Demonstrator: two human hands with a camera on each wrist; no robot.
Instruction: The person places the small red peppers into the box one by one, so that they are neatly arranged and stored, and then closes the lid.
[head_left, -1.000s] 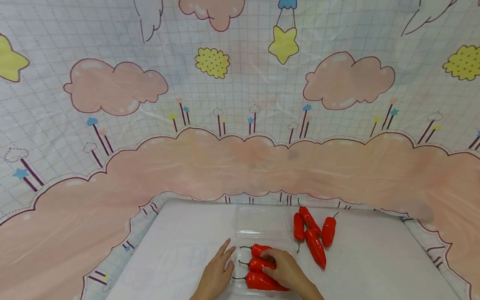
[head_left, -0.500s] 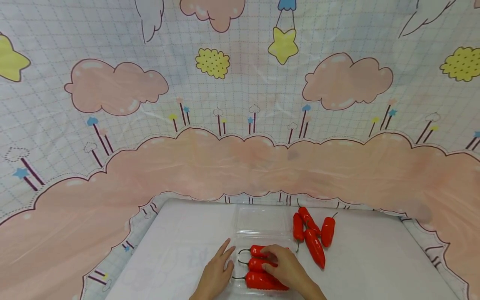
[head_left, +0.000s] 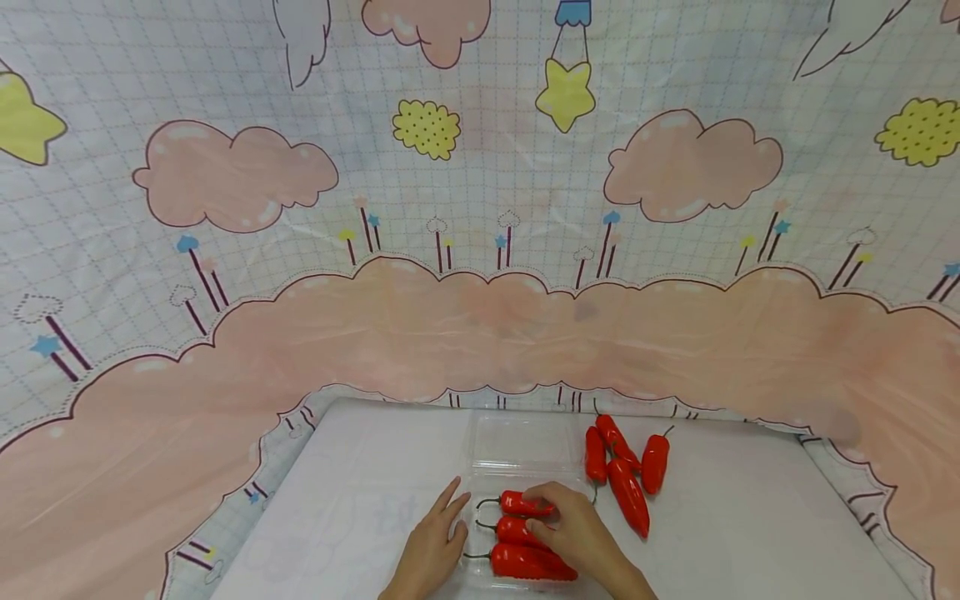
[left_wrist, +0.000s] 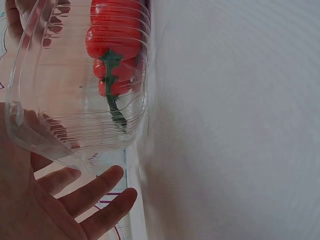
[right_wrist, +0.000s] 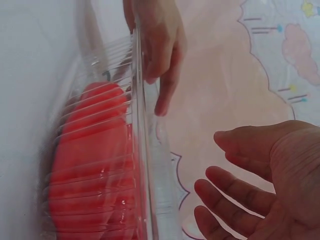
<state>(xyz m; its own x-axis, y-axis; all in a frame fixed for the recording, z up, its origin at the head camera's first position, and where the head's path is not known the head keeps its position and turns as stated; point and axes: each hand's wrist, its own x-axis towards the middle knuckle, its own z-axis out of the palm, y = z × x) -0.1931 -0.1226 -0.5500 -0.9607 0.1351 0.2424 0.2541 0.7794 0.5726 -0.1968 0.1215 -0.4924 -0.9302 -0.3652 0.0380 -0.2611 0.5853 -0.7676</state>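
A clear plastic clamshell box [head_left: 487,477] lies with its lid [head_left: 528,440] folded back behind it. Three red chili peppers lie side by side in its base: a rear one [head_left: 516,502], a middle one [head_left: 516,530] and a front one [head_left: 532,563], stems to the left. My left hand [head_left: 430,542] is at the box's left side, fingers [left_wrist: 95,192] spread, with the thumb side by the wall. Over the right part of the box hovers my right hand [head_left: 576,533]; in the right wrist view its loosely bent fingers [right_wrist: 235,202] hold nothing, apart from the box.
Several more red chili peppers lie on the white table [head_left: 750,508] right of the box, one long pepper [head_left: 628,497] nearest to the right hand and another pepper [head_left: 656,464] farthest right. A patterned cloth [head_left: 480,333] rises behind the table.
My right hand has come away from the rear pepper, lifting slightly and drifting right, so more of that pepper shows. The left hand has stayed in place.
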